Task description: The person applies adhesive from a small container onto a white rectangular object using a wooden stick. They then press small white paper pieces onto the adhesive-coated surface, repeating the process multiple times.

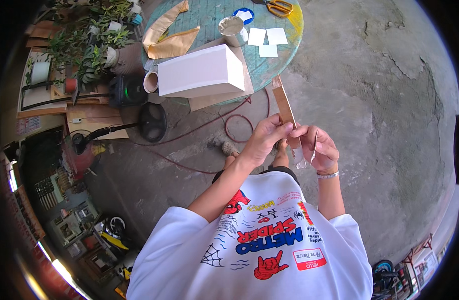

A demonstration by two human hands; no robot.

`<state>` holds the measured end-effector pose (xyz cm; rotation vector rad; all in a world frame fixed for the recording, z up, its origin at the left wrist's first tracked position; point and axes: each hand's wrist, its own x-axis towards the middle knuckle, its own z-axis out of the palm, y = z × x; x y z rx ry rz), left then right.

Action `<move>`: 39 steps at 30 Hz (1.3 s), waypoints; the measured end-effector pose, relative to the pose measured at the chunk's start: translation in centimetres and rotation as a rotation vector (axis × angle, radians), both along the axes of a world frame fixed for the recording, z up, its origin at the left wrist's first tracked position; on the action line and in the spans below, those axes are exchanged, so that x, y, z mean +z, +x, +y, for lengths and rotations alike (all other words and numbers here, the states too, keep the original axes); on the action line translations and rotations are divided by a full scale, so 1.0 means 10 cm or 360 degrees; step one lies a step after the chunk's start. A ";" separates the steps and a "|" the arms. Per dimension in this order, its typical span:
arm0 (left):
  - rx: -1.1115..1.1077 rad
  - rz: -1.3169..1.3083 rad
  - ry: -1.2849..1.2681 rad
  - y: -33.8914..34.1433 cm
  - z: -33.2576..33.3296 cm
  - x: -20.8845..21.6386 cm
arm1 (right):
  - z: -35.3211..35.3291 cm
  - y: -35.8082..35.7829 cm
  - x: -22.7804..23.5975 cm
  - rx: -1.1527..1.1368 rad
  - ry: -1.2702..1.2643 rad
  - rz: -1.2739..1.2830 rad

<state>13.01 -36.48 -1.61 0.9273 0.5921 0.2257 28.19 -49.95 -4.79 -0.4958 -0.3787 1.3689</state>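
Observation:
In front of my body, my left hand [264, 140] is closed round a flat wooden stick [283, 102]. The stick slants down toward me, and its near end is smeared with whitish paste [298, 159]. My right hand [323, 149] pinches a thin pale piece [314, 144], seen almost edge-on, beside that smeared end. Its fingertips meet the stick close to my left thumb. Beyond my hands, a white box [199, 72] lies on a brown board [244, 82] at the edge of a round green table [204, 20].
The table also bears a can of grey paste [233, 29], several white squares [268, 51], a blue lid [245, 15], orange-handled scissors [279, 7], brown cloth-like strips [173, 44] and a tape roll [151, 81]. A red hose [229, 120] loops over the floor; potted plants [92, 55] stand left.

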 end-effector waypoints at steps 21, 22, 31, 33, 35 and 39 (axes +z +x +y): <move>0.0591 0.0620 0.1222 -1.64 1.54 0.59 | 0.54 0.74 0.06 0.0002 -0.0036 -0.0187; 0.0667 0.0563 0.1269 -1.79 1.75 0.63 | 0.59 0.73 0.09 0.0003 -0.0058 -0.0202; 0.0478 0.0416 0.1127 -2.40 3.67 0.01 | 1.15 0.48 0.35 -0.0255 -0.0139 -0.0275; 0.0277 0.0264 0.0897 -2.34 4.04 -0.20 | 1.28 0.39 0.43 -0.0378 -0.0198 -0.0349; -0.0250 0.0166 0.0637 -2.30 4.51 -0.30 | 1.39 0.30 0.51 -0.0460 -0.0227 -0.0405; -0.1146 0.0312 0.0889 -2.07 5.25 -0.44 | 1.59 0.14 0.64 -0.0580 -0.0148 -0.0349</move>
